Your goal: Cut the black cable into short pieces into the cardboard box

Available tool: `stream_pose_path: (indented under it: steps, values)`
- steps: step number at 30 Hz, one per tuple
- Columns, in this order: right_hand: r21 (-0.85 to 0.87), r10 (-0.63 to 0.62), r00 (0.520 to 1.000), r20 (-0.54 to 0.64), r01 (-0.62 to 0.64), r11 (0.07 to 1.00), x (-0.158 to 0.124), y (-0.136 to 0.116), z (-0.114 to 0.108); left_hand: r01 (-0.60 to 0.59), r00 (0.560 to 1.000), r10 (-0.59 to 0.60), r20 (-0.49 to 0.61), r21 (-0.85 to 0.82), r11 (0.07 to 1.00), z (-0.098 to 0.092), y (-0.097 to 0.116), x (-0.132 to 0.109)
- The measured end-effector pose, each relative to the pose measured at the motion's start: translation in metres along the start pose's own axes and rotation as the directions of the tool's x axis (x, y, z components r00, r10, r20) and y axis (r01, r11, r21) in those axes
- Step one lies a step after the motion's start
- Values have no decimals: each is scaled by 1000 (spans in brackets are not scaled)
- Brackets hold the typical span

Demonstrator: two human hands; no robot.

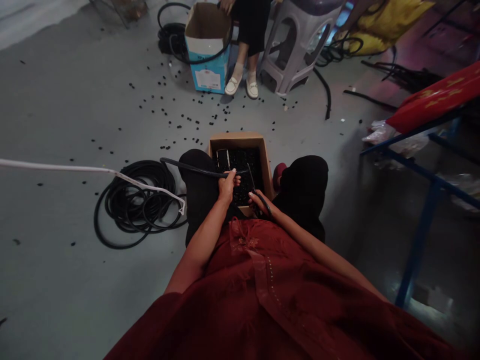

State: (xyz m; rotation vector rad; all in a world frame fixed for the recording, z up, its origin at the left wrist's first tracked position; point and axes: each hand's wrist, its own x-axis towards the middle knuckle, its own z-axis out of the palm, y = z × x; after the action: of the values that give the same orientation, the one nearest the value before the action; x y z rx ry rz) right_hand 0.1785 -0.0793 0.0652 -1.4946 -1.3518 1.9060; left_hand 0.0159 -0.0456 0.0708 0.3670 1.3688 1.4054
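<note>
My left hand (226, 186) is closed around a black rubber hose (191, 167) near its cut end, which points right. Gripped in my right hand (259, 201) is a pair of scissors (253, 182), its blades pointing up beside the hose's end. Whether the blades touch the hose I cannot tell. Both hands are above a cardboard box (267, 167) between my knees. Many small black pieces (243, 156) lie in the box, along with a shiny rectangular object (222, 159). From my left hand the hose runs left over my knee.
A coil of black hose (138, 200) lies on the floor at left, with a white strip (93, 169) across it. Black bits dot the floor. Ahead, a person sits behind a blue-and-white box (208, 65), beside a plastic stool (296, 45). A blue metal frame (420, 240) stands at right.
</note>
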Motion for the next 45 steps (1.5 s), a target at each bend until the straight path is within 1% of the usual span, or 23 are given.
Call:
stream_pose_path:
  steps: [3,8,11,15,22,26,31,38,45]
  values:
    - [59,8,1000,4,-8,998,-1,-2,1,12,1000,-12,9,6,1000,0,1,0]
    - [95,29,1000,-3,-29,995,-1,-9,5,15,999,-14,39,-23,1000,0,-3,2]
    - [83,29,1000,-4,-28,996,-3,-13,6,5,999,-3,43,-50,999,0,-6,4]
    - [62,-6,1000,29,4,998,-4,-15,5,1,999,2,43,-69,998,1,-8,5]
    - [96,2,999,39,-6,995,-2,-13,4,-10,999,13,52,-68,998,1,-10,5]
    - [73,-22,999,39,19,997,-1,-12,5,-11,998,14,67,-44,999,1,-11,5]
    - [36,-62,998,28,61,997,0,-12,4,-11,998,13,56,-39,999,2,-9,3]
    - [54,-13,1000,19,12,998,-2,-13,4,-34,999,35,28,-48,998,1,-7,3]
    - [56,-9,1000,15,9,998,0,-9,4,-24,999,26,28,-41,999,1,-9,3]
